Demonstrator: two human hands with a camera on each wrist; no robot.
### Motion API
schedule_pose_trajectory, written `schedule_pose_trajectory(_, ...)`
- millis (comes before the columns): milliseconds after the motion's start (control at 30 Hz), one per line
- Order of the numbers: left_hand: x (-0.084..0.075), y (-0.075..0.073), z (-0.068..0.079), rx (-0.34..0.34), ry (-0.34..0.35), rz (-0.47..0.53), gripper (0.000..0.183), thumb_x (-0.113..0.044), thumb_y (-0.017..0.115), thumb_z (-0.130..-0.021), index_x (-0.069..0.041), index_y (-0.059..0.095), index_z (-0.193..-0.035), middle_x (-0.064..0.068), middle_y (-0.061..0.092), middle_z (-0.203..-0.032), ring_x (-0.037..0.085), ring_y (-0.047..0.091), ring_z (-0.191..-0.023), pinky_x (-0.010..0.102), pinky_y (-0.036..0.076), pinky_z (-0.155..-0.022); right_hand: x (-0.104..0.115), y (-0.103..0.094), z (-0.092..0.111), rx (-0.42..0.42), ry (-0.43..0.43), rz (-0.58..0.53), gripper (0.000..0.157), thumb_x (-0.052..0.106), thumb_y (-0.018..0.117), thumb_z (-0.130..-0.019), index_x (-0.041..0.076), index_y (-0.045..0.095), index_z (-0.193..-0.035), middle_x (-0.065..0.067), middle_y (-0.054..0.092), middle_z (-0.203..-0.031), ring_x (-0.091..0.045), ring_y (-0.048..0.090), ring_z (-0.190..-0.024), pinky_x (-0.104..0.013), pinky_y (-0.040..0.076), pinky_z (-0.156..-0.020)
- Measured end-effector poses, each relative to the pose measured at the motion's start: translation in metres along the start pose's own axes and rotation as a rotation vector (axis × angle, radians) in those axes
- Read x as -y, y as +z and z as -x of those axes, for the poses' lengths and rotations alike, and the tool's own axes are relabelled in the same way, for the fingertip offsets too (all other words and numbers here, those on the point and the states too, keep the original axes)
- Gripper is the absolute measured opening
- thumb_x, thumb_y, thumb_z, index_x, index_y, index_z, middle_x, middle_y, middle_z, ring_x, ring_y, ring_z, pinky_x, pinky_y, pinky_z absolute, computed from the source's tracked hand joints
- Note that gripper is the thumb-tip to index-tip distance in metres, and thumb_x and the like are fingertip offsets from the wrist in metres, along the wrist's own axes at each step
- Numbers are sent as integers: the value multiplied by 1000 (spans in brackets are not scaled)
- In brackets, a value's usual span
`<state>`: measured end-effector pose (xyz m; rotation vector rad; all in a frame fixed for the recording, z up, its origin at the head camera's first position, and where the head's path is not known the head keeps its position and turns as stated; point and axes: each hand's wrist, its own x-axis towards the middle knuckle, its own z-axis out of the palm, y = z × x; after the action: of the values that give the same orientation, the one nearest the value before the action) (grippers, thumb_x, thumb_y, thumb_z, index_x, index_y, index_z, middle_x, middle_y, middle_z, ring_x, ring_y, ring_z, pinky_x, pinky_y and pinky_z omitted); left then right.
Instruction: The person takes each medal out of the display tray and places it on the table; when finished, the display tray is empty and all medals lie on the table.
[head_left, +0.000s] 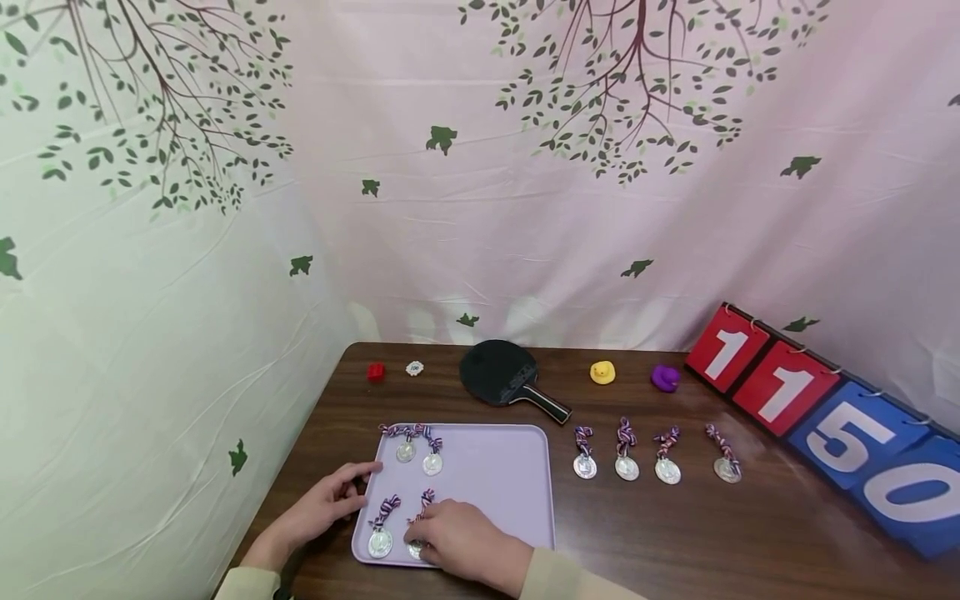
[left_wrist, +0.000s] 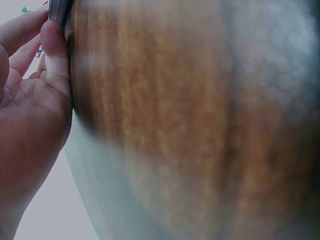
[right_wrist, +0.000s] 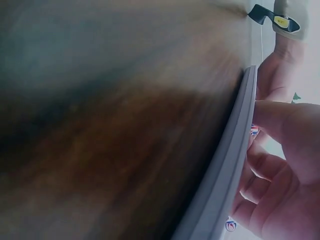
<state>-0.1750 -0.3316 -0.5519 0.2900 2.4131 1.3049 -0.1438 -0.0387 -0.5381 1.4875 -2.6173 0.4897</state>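
Observation:
My left hand (head_left: 326,502) is at the left side of a lilac tray (head_left: 495,500), its fingertips and thumb touching the rim. In the left wrist view, the thumb (left_wrist: 55,52) presses against the tray's edge. Over the tray's front part, my right hand (head_left: 468,537) pinches a silver medal (head_left: 415,547) with a knotted striped ribbon; the fingers partly cover it. Just left of it lies another medal (head_left: 380,542) on the tray. Two more medals, one (head_left: 406,451) beside the other (head_left: 432,463), lie in the tray's back left corner.
Right of the tray, several medals (head_left: 627,467) lie in a row. Behind stand a black table tennis bat (head_left: 498,372), a yellow duck (head_left: 602,372), a purple duck (head_left: 665,378), a red brick (head_left: 376,372) and a white chip (head_left: 415,368). A flip scoreboard (head_left: 787,387) is at right.

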Motion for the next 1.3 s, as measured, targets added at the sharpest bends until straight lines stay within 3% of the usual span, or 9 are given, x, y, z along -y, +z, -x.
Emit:
schedule_pose_trajectory(267, 1, 0, 0, 6, -6, 8, 47, -22, 61, -93, -24, 48, -139, 10, 50, -113, 21, 52, -78, 28, 46, -64, 1, 3, 0, 22, 41, 6, 22, 30, 72, -83, 33, 67, -104, 11, 60, -94, -6, 58, -80, -23, 44, -60)
schedule_pose_trajectory(533, 3, -1, 1, 1, 3, -3, 48, -22, 61, -93, -23, 48, -139, 11, 50, -110, 20, 53, -77, 28, 46, -64, 3, 2, 0, 49, 103, -39, 28, 31, 76, -79, 34, 64, -105, 6, 59, -101, -11, 60, -88, -28, 47, -66)
schedule_pose_trajectory(700, 3, -2, 2, 8, -20, -1, 47, -25, 63, -92, -26, 49, -138, 11, 50, -106, 22, 52, -78, 28, 45, -63, 1, -1, -1, 54, 146, -190, 26, 23, 78, -77, 30, 68, -99, 12, 58, -93, -2, 54, -86, -22, 45, -72)
schedule_pose_trajectory(867, 3, -2, 2, 8, -10, -6, 47, -24, 63, -92, -25, 49, -137, 12, 50, -104, 22, 53, -77, 28, 45, -63, -3, -3, -3, 50, 141, -360, 27, 10, 75, -76, 25, 71, -98, 17, 56, -82, 3, 46, -72, -14, 39, -66)
schedule_pose_trajectory(1300, 3, -2, -1, 6, 0, -17, 47, -24, 62, -93, -25, 49, -138, 10, 51, -107, 22, 53, -78, 28, 45, -64, -12, -12, 9, 68, 161, -539, 31, 6, 71, -80, 22, 73, -107, 15, 58, -81, 1, 52, -70, -13, 41, -62)
